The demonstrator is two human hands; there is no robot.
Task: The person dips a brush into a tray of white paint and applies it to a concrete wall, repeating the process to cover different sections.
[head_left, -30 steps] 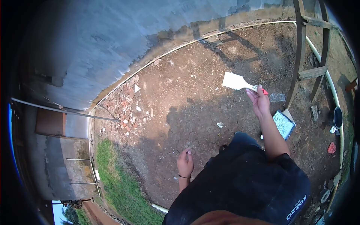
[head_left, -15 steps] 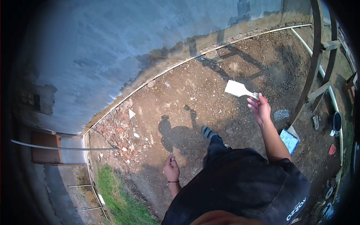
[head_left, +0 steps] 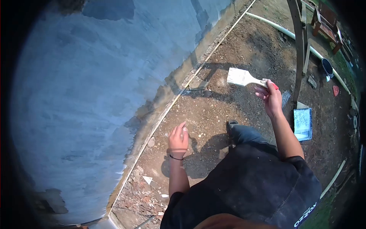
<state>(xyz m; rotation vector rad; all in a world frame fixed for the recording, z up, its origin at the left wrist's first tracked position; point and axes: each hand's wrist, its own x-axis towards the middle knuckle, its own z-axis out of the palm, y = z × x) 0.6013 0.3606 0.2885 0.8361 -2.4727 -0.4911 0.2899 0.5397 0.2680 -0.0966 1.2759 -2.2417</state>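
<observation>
My right hand (head_left: 271, 95) is closed around the handle of a wide paintbrush (head_left: 240, 77). The brush's bristles and neck look white, its handle tip is red, and it points left toward the wall. Lower down on the left, my left hand (head_left: 178, 140) hangs above the dirt with nothing in it, fingers loosely bent and a little apart, a dark band at the wrist. A blue-and-white paint tray (head_left: 302, 124) lies on the ground to the right of my right forearm. The wall (head_left: 87, 87) at left is coated in patchy blue-grey.
A wooden ladder-like frame (head_left: 298, 49) stands at the right, beside a pale pipe (head_left: 274, 26) along the ground. A dark bucket (head_left: 326, 66) and a wooden chair (head_left: 326, 24) are beyond it. Broken rubble (head_left: 143, 192) lies at the wall's foot.
My view has turned and the wall now fills more of the left side. My left hand has come up and forward. The paintbrush stays in my right hand.
</observation>
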